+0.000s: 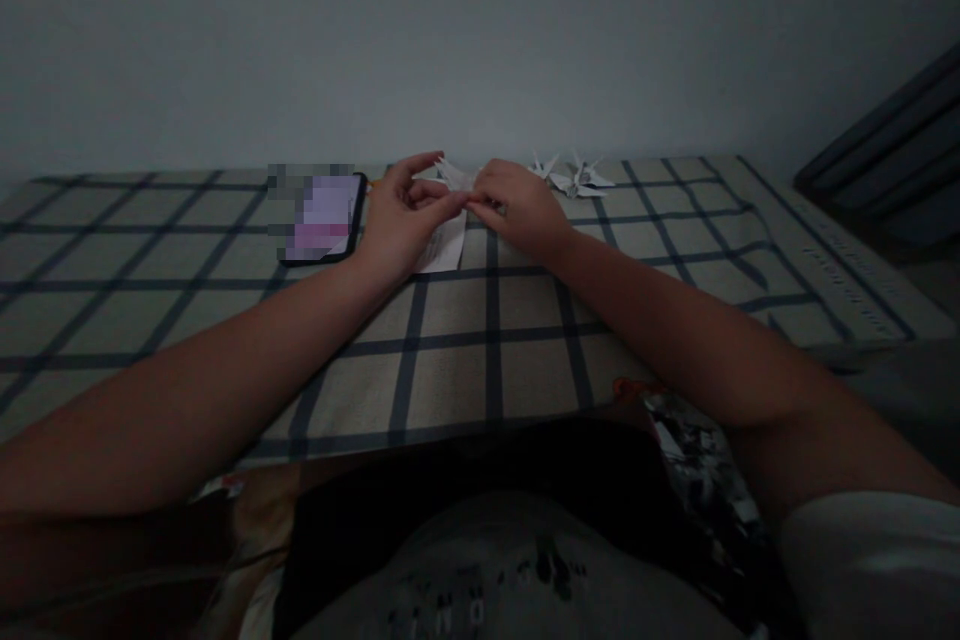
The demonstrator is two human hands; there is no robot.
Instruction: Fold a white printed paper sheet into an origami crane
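Note:
Over the far part of the table, my left hand [409,210] pinches a small piece of folded white paper [454,174] between thumb and fingers. My right hand [523,204] meets it from the other side, its thumb and fingertips closed on the same paper. Pointed folds stick up between the two hands; the fingers hide the rest. Beneath them lies a flat white paper sheet [448,248], partly covered by my left hand. Just beyond my right hand sit folded paper cranes [580,180], white with sharp points.
A phone [356,220] with a lit, partly blurred screen lies left of my left hand. A checked cloth [457,360] covers the table, which meets a plain wall [480,40] at the back. Dark slatted furniture [892,150] stands at the right. A shiny crumpled bag [697,460] is near my lap.

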